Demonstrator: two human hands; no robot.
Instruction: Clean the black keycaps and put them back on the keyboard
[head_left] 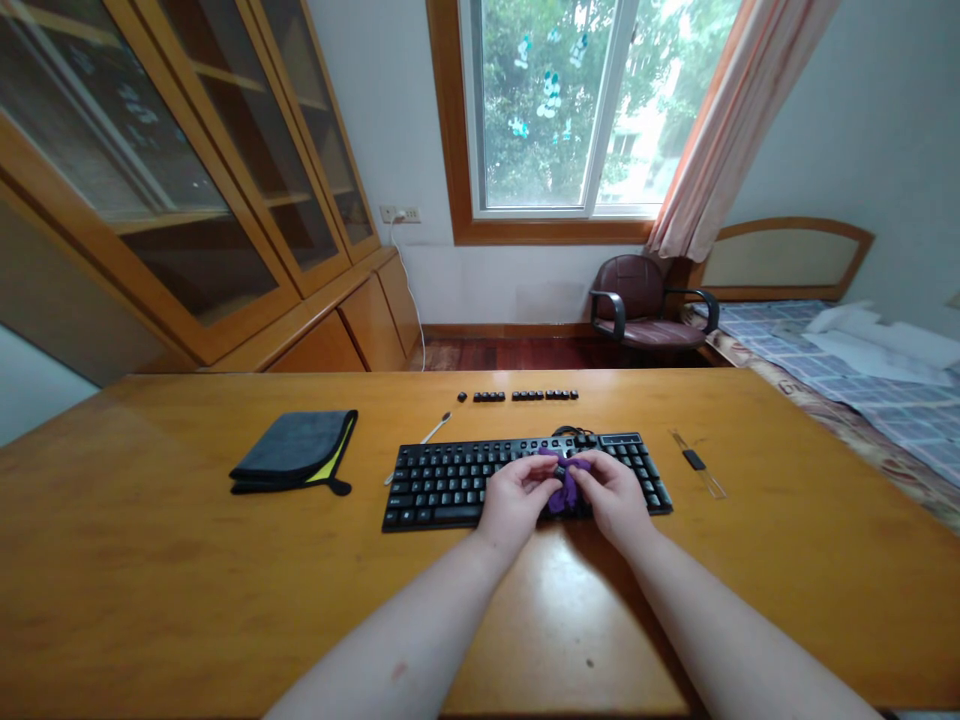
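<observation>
Both hands meet over the right part of a black keyboard (442, 487) on the wooden table. A small purple cloth (564, 492) is bunched between my fingers, with a small dark keycap (559, 471) in its folds. My left hand (517, 492) pinches the keycap and the cloth's left side. The cloth's other side is gripped by the closed fingers of my right hand (611, 492). Behind the keyboard lies a row of loose black keycaps (527, 395); the keyboard's top row shows bare key stems. My hands hide some of the keys.
A folded grey cloth (296, 445) with a yellow inner side lies at the left. A white-handled brush (436, 428) sticks out behind the keyboard. To the right is a wire keycap puller (694, 460). Beyond the table (187, 600) stands a chair (637, 300).
</observation>
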